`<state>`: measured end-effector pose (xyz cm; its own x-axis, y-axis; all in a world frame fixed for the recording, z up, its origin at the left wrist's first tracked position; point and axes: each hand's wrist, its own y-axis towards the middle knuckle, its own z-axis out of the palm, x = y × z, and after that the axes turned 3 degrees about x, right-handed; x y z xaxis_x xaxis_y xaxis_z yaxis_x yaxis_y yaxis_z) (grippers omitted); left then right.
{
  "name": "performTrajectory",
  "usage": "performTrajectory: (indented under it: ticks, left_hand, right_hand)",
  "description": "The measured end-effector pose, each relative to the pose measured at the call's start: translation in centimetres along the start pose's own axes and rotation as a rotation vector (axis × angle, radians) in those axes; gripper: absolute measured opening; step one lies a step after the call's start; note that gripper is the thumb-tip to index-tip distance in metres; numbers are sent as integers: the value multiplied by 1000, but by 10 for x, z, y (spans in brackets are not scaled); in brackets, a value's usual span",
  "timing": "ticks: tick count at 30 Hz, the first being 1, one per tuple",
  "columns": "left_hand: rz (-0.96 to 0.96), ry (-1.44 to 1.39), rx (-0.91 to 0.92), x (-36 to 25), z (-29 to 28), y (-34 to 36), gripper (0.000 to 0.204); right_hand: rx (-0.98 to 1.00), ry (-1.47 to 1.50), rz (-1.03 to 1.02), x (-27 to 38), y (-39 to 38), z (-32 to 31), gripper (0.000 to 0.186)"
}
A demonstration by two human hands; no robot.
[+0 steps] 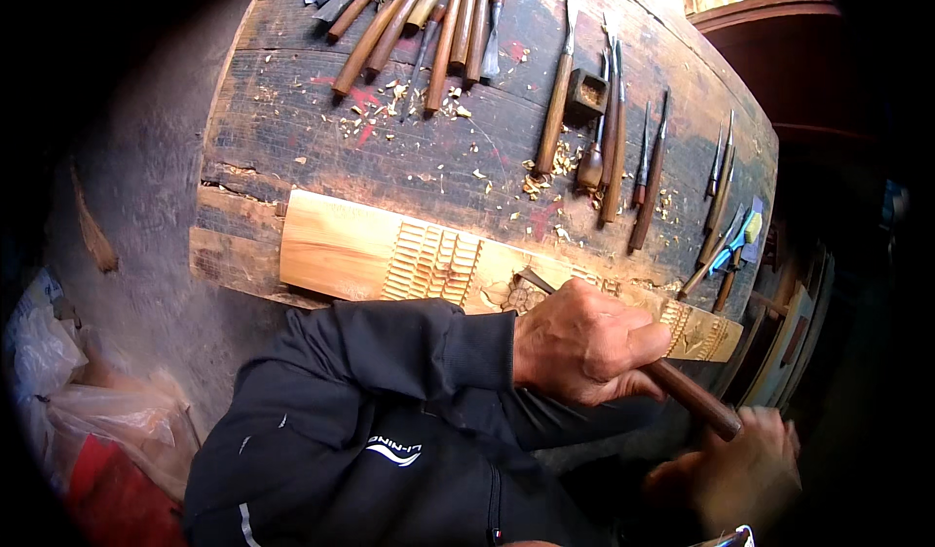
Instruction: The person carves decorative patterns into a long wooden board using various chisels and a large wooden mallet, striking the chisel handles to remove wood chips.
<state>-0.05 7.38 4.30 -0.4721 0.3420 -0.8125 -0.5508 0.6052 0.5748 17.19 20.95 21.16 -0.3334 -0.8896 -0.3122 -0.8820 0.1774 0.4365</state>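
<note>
I have the left hand (589,342) clenched round a chisel (693,398), its tip over the carved board (467,264) along the bench's (390,167) near edge; the right hand (745,469) blurs by the handle's end, grip I can't tell; wooden-handled tools (446,55) lie beyond

From where I sit, I see a worn, dark-stained wooden table (282,138), its wood cracked near the left edge. A long, pale carved board (336,240) lies along the near edge. Wooden-handled chisels (445,55) are bunched at the far left; others lie spread toward the right, some beside a small square box (587,96) (dark, with a brown hollow). Pale wood chips (537,186) are scattered among them. Near the right edge lies a blue-handled tool (723,255).
</note>
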Motion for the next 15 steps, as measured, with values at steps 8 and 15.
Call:
performTrajectory:
  ticks: [8, 15]
  left_hand:
    - [19, -26, -40, 3, -3, 3, 52]
    - [6, -8, -75, 2, -7, 3, 50]
  right_hand:
    - [-347, -309, -76, -70, -44, 9, 46]
    - [168, -163, -436, -126, -23, -25, 50]
